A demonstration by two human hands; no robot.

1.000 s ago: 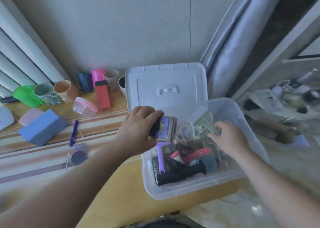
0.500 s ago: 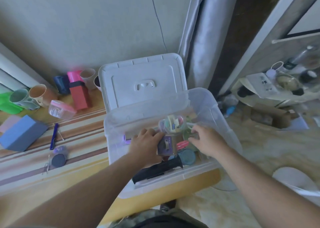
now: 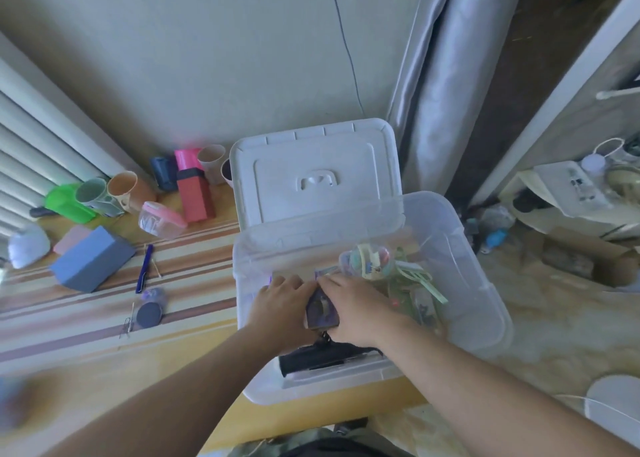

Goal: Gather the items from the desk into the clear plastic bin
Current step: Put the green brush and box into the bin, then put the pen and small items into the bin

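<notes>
The clear plastic bin (image 3: pixel 467 283) stands at the desk's right end, partly over the edge. Both hands are inside it. My left hand (image 3: pixel 280 304) and my right hand (image 3: pixel 349 304) press from either side on a small purple card box (image 3: pixel 320 312), which sits upright among the bin's contents. A black handled tool (image 3: pixel 322 356) lies at the bin's near wall. A clear round case of coloured clips (image 3: pixel 369 262) and pale green strips (image 3: pixel 422 283) lie further back. The bin's white lid (image 3: pixel 311 169) leans behind it.
On the desk to the left lie a blue block (image 3: pixel 91 259), a blue pen (image 3: pixel 144 267), a dark round disc (image 3: pixel 149 312), a red box (image 3: pixel 194 193), a pink-lidded container (image 3: pixel 161 219), several cups (image 3: pixel 124 189) and a green scoop (image 3: pixel 65 202). A curtain (image 3: pixel 433 92) hangs behind the bin.
My left hand carried the purple card box down from above the bin's rim into the bin. My right hand moved left to meet it. The camera swung right.
</notes>
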